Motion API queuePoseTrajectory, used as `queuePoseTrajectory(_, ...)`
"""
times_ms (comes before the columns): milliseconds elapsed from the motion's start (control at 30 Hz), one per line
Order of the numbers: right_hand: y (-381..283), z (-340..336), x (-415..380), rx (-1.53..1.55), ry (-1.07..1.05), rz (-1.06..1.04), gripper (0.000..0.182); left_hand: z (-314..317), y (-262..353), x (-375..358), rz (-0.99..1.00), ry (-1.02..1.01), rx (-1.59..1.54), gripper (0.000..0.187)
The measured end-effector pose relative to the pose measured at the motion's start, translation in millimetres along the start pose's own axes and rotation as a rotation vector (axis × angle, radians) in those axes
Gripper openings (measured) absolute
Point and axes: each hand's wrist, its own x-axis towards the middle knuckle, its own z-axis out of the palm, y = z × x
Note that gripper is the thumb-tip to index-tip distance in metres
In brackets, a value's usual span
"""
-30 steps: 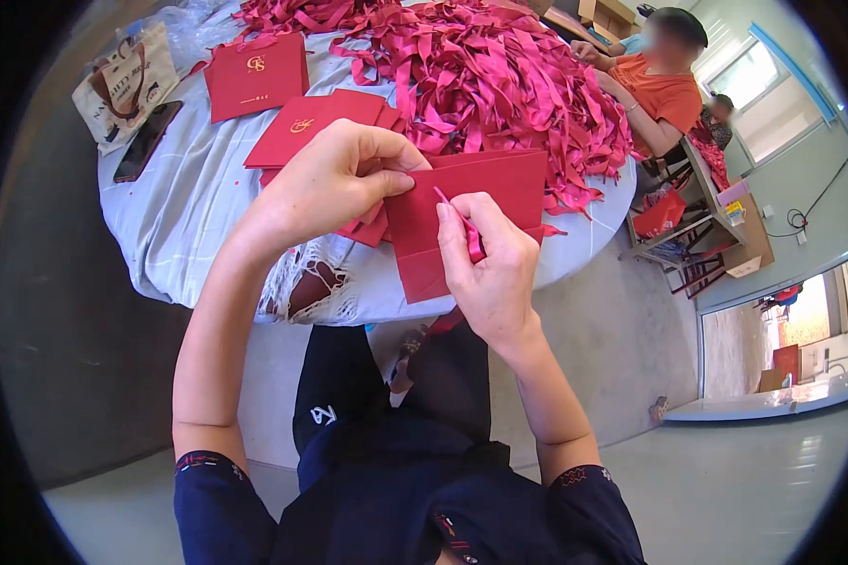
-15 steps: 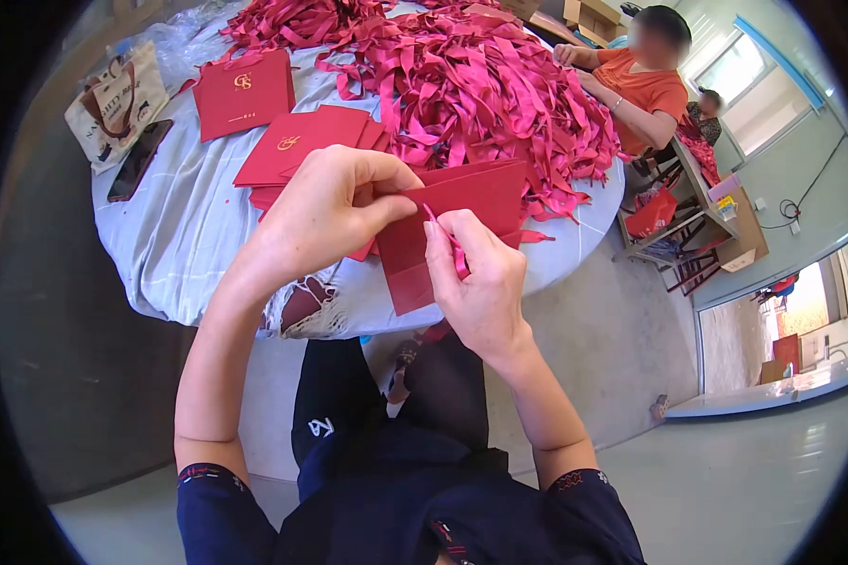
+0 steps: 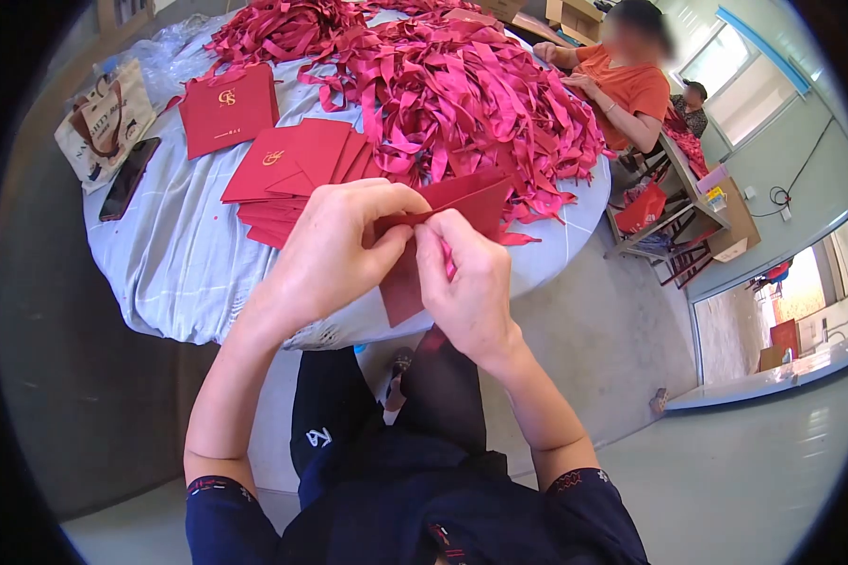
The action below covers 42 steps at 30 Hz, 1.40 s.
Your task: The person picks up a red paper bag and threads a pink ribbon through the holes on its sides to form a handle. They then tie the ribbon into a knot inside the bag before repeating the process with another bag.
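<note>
The left hand [image 3: 341, 243] has its fingers clamped on the rim of a red bag [image 3: 403, 292], held up at the counter [image 3: 174, 268]'s near edge. Beside them, the right hand [image 3: 466, 281] pinches a pink ribbon [image 3: 449, 265] (mostly hidden by its fingers).

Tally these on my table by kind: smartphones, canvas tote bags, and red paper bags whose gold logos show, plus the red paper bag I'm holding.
Smartphone: 1
Canvas tote bag: 1
Red paper bags with gold logo showing: 2
Held red paper bag: 1
Total: 5
</note>
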Motion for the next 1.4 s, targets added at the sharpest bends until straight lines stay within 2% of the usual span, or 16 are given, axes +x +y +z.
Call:
queuePoseTrajectory(67,1,1,3,0.088,-0.006,0.068,0.006,2,2,-1,0.011,0.016,0.04,0.022)
queuePoseTrajectory(200,7,3,0,0.125,0.018,0.036,0.008,-1,4,-1,0.029,0.025,0.06,0.02)
queuePoseTrajectory(267,7,-2,-1,0.16,-0.05,0.11,0.009,-1,7,1,-0.007,0.011,0.069,0.02)
queuePoseTrajectory(400,-5,-10,-5,0.102,-0.056,0.161,0.008,-3,11,1,-0.047,-0.013,0.095,0.019)
queuePoseTrajectory(533,1,-10,-9,0.113,-0.003,0.085,0.006,-2,9,0,0.048,0.007,0.161,0.021)
queuePoseTrajectory(700,1,-8,-9,-0.053,0.092,-0.048,0.007,3,13,-4,0.183,0.057,0.242,0.018)
queuePoseTrajectory(833,-13,-10,-9,-0.215,0.07,-0.009,0.008,5,19,-8,0.172,0.037,0.244,0.018)
queuePoseTrajectory(1067,-13,-35,-4,-0.152,0.028,-0.043,0.013,12,13,-10,0.226,0.139,0.24,0.016)
queuePoseTrajectory(1167,-10,-48,12,-0.232,0.099,-0.127,0.014,16,11,-10,0.254,0.156,0.269,0.017)
queuePoseTrajectory(1200,-5,-52,20,-0.248,0.065,-0.217,0.009,16,10,-11,0.278,0.161,0.284,0.019)
queuePoseTrajectory(1267,1,-54,33,-0.183,-0.06,-0.27,0.005,20,12,-12,0.259,0.185,0.291,0.02)
queuePoseTrajectory(1300,4,-56,39,-0.183,-0.05,-0.265,0.005,21,13,-13,0.238,0.216,0.295,0.023)
queuePoseTrajectory(1367,6,-62,54,-0.175,-0.314,-0.309,0.009,22,10,-13,0.268,0.227,0.29,0.024)
queuePoseTrajectory(1400,4,-64,61,-0.177,-0.305,-0.306,0.009,23,9,-13,0.289,0.244,0.281,0.026)
